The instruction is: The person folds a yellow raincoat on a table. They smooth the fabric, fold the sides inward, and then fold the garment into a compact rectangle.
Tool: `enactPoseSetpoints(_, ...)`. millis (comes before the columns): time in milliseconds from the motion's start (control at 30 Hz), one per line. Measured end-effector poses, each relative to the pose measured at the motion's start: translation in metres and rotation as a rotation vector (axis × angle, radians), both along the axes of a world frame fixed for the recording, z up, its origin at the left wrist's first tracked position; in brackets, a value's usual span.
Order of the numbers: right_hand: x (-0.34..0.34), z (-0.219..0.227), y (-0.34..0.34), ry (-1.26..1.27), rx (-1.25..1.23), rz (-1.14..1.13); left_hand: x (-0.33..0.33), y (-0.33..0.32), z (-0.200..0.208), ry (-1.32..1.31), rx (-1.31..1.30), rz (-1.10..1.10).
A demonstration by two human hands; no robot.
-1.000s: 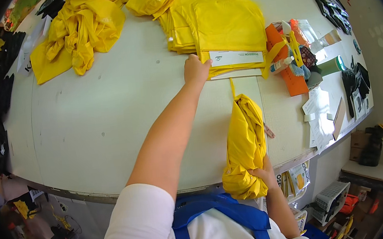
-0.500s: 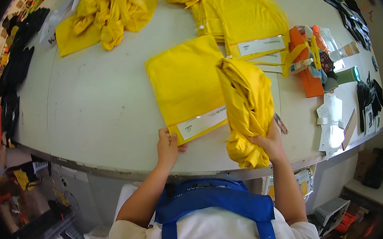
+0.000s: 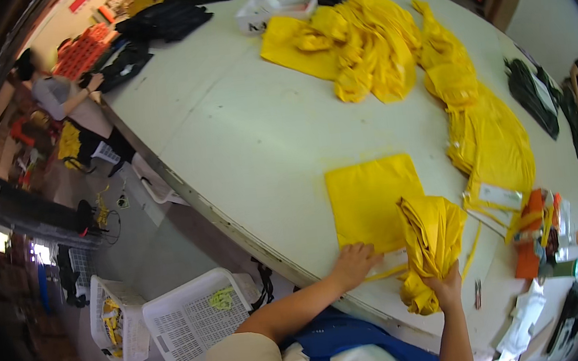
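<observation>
Across a broad, pale-topped bench point(image 3: 251, 156), a crumpled, glossy yellow heap point(image 3: 381, 54) lies toward the far edge. By the near edge lies a flat, squarish yellow piece point(image 3: 369, 197) of smooth sheet material; the left hand point(image 3: 353, 267) rests palm-down, fingers extended, on its lower border. The right hand point(image 3: 446, 285) curls firmly round a bunched yellow bundle point(image 3: 437, 232) beside it. The step seems to be pairing the two; next calls for steadying the flat piece.
</observation>
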State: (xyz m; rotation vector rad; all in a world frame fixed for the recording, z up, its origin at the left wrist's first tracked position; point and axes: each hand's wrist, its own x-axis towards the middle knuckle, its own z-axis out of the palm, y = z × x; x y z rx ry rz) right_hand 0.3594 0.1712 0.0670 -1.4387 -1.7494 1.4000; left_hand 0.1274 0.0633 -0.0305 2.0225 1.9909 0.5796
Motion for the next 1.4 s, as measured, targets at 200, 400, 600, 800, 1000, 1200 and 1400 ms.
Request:
enactPoseSetpoints(200,-0.016,0.013,0.016,-0.319,0.123,0.337,-0.03,-0.007,0.001,-0.005,0.009,-0.128)
enactPoseSetpoints(400,0.009,0.011,0.022,-0.373,0.136,0.486,-0.031,0.016,0.0,-0.189,0.036,0.119)
enactPoseSetpoints(600,0.001,0.021,0.015,-0.603,0.253,0.961,-0.053,0.012,0.022,0.037,0.041,0.088)
enactPoseSetpoints(800,-0.021,0.031,0.008,-0.602,0.228,1.082,-0.065,0.011,0.051,-0.018,0.121,-0.089)
enactPoseSetpoints(1000,-0.015,0.038,0.007,-0.532,-0.056,0.444,-0.082,0.003,0.073,-0.011,0.119,-0.22)
enactPoseSetpoints(1200,-0.028,0.014,-0.009,-0.412,-0.093,0.33,-0.002,-0.001,0.098,-0.152,0.209,-0.283)
enactPoseSetpoints(1400,-0.065,0.033,-0.022,-0.583,0.012,0.378,0.005,0.033,0.127,-0.094,0.109,-0.044)
